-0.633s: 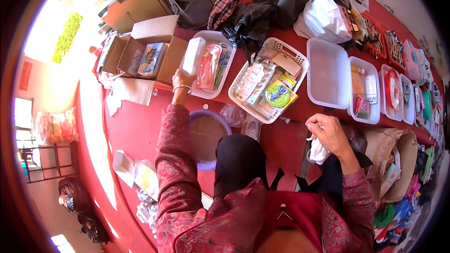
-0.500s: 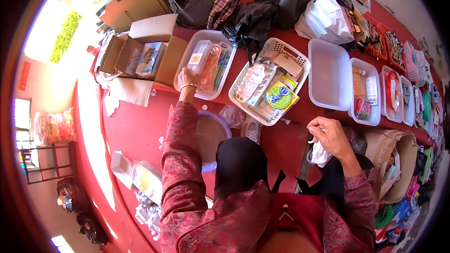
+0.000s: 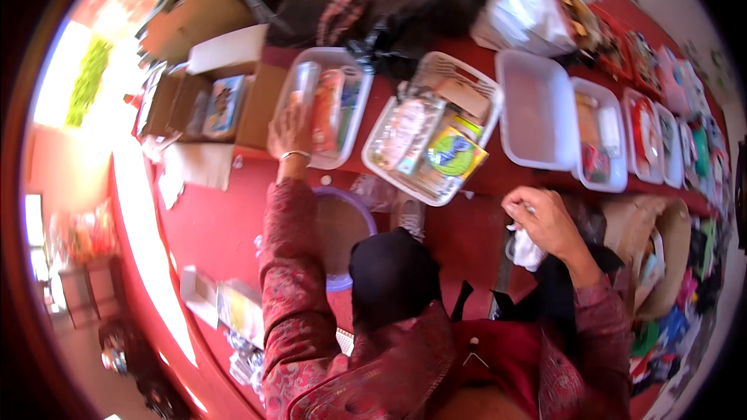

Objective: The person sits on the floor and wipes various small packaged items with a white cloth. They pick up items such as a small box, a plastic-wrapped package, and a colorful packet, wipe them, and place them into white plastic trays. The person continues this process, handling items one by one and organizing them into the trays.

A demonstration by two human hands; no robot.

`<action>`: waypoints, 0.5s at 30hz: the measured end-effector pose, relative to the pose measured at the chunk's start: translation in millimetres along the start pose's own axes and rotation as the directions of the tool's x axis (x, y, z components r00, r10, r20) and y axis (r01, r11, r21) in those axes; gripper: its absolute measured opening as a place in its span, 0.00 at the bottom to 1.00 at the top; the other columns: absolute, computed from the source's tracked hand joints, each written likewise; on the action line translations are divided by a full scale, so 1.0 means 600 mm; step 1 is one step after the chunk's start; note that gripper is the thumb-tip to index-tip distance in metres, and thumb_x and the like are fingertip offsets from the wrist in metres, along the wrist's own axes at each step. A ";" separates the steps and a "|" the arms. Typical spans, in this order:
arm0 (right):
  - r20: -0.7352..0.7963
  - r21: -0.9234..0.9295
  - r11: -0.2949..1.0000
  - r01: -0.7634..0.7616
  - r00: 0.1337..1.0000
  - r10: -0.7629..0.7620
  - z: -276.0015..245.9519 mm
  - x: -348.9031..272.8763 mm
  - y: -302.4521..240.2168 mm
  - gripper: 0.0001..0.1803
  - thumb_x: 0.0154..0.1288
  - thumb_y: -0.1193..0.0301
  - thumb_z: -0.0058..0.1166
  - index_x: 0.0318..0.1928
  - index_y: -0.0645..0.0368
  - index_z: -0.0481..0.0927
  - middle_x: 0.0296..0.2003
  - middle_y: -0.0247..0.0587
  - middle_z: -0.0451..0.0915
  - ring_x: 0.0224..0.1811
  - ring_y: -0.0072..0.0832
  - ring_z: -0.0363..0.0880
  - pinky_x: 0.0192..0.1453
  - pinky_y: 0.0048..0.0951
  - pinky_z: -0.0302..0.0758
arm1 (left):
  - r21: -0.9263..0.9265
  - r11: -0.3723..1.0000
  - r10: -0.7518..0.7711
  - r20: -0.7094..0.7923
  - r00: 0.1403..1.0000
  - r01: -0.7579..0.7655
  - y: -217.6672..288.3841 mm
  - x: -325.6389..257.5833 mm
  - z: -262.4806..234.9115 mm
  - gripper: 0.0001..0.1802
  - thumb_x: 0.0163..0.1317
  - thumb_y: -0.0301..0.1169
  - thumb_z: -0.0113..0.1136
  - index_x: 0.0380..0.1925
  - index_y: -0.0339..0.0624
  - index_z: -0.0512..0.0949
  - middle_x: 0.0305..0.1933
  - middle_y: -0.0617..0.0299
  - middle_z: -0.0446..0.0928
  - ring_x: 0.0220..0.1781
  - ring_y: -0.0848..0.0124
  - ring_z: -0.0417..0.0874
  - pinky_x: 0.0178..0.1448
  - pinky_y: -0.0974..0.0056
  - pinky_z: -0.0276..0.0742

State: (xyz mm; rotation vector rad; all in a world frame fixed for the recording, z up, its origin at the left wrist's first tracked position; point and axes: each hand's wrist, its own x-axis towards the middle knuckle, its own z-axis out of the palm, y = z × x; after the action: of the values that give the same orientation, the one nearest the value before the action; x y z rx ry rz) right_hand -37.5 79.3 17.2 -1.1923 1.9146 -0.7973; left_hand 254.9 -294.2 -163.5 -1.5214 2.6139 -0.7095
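My left hand [image 3: 290,131] lies at the near left corner of a clear plastic bin [image 3: 339,162], fingers stretched out though blurred by motion. Next to its fingertips in the bin is a pale clear box [image 3: 306,79], with an orange-red package [image 3: 327,109] to the right. My right hand [image 3: 551,222] is closed, thumb and fingers pinched around a crumpled white cloth [image 3: 527,250] that hangs below them over my lap. Between the hands stands a white perforated basket [image 3: 377,165] holding packaged goods and a yellow-green round-faced pack [image 3: 454,152].
Left of the bin is an open cardboard box [image 3: 261,109]. An empty-looking plastic bin [image 3: 537,113] and smaller filled bins [image 3: 603,183] line the right. Black bags [image 3: 292,0] and a white bag [image 3: 525,15] lie behind. A purple-rimmed basin [image 3: 342,284] is by my legs.
My left hand's fingers have straightened out from a curled grip at the bin. The whole view has shifted slightly and blurred. My right hand keeps its pinch on the white cloth.
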 end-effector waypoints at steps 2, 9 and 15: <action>-0.031 -0.016 1.000 0.019 0.999 -0.019 -0.005 0.004 0.025 0.07 0.57 0.71 0.49 0.29 0.62 0.75 0.17 0.40 0.75 0.18 0.27 0.75 0.25 0.28 0.70 | 0.049 0.995 0.072 0.181 0.981 -0.082 0.051 0.028 -0.043 0.31 0.59 0.30 0.39 0.64 0.56 0.50 0.68 0.66 0.51 0.67 0.64 0.55 0.62 0.50 0.57; -0.008 -0.104 0.985 0.138 0.990 -0.140 -0.015 -0.004 0.022 0.11 0.56 0.68 0.46 0.29 0.64 0.76 0.20 0.49 0.76 0.25 0.40 0.77 0.32 0.35 0.70 | -0.103 0.989 0.131 0.284 0.950 -0.106 0.031 0.030 -0.066 0.38 0.57 0.33 0.49 0.65 0.62 0.44 0.70 0.60 0.43 0.69 0.60 0.49 0.65 0.47 0.52; -0.117 -0.013 0.977 0.213 0.970 -0.213 -0.024 -0.009 0.032 0.11 0.55 0.69 0.48 0.24 0.66 0.74 0.18 0.50 0.75 0.23 0.41 0.76 0.30 0.35 0.70 | -0.751 0.608 0.220 -0.152 0.964 -0.257 0.076 0.042 -0.176 0.43 0.49 0.23 0.50 0.65 0.46 0.43 0.67 0.49 0.50 0.68 0.55 0.53 0.68 0.56 0.52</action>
State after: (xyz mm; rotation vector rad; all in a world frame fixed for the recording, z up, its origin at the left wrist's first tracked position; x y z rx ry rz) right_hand -56.8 93.1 11.2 -1.3956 1.9005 -1.0015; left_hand 177.8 -257.2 -82.2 -1.1729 3.2610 0.5058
